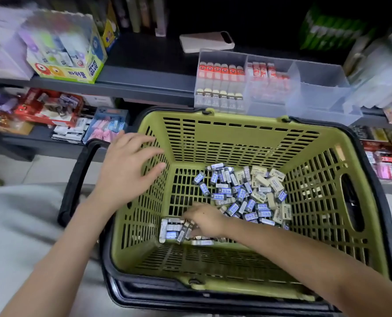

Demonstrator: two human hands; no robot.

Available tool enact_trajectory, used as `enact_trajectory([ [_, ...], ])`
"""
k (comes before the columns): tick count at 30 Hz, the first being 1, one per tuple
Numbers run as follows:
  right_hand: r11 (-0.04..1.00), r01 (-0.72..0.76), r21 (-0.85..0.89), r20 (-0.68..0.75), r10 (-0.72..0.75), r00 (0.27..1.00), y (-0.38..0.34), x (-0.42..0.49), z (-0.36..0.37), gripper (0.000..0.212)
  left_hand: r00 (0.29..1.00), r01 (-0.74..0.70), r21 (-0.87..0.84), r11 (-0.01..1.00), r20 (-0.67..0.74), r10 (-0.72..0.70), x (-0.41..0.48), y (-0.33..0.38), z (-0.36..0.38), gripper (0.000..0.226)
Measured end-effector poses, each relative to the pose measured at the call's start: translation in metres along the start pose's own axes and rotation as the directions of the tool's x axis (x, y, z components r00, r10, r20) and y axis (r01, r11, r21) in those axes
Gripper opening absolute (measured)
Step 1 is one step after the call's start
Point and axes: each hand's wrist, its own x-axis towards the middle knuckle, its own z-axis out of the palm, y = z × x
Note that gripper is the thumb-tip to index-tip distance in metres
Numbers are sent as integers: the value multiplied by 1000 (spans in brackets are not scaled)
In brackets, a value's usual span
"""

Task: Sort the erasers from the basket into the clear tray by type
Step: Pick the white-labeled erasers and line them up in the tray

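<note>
Head: erasers point(171, 229) between fingers point(188, 218) of right hand point(207, 220)

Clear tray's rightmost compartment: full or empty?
Empty. The rightmost compartment shows only bare clear walls; the two to its left hold erasers.

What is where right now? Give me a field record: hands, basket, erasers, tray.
basket: green, slotted
erasers: loose pile, blue-labelled and beige, on the basket floor
tray: clear, on the shelf behind the basket; left and middle compartments stocked, right one looks empty
left hand: open, fingers spread, over the basket's left rim
right hand: inside the basket, on erasers at its near left corner; grip unclear
</note>
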Motion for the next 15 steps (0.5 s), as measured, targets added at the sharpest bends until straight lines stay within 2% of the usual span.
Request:
enact_trajectory([
  [5,1000,27,-13,27,-26,999,7,3,8,60,1000,-8,-9,1000,7,8,0,-2,3,47],
  [9,986,156,-51,50,-153,987,13,0,9,42,1000,-3,-20,1000,5,3,1,-3,4,45],
  [12,994,112,-15,62,-110,992,14,4,9,39,1000,-4,-26,1000,-7,4,1,-3,5,42],
  [15,997,56,58,3,-57,998,14,5,6,39,997,-11,-14,1000,-74,10,0,0,5,26],
])
